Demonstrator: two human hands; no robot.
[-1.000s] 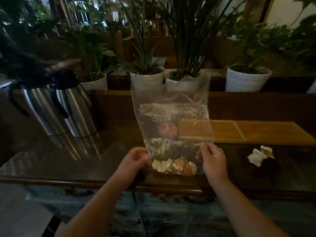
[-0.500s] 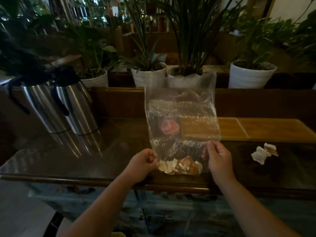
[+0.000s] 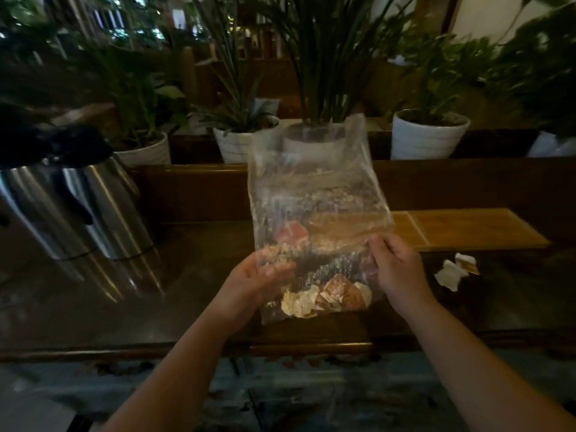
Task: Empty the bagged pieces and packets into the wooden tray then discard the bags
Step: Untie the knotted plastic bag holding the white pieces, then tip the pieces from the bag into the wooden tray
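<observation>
I hold a clear plastic bag upright over the dark table, its open mouth up. My left hand grips its lower left side and my right hand pinches its right edge. White and brown pieces and packets lie heaped in the bag's bottom. A reddish thing shows through the plastic; I cannot tell whether it is inside. The wooden tray lies flat behind the bag, stretching to the right, partly hidden by it.
Two steel thermos jugs stand at the left. A few loose white and brown packets lie on the table at the right. White plant pots line a wooden ledge behind.
The bag has tilted slightly, and my left hand has slid up its left side. The view is closer and blurred by motion.
</observation>
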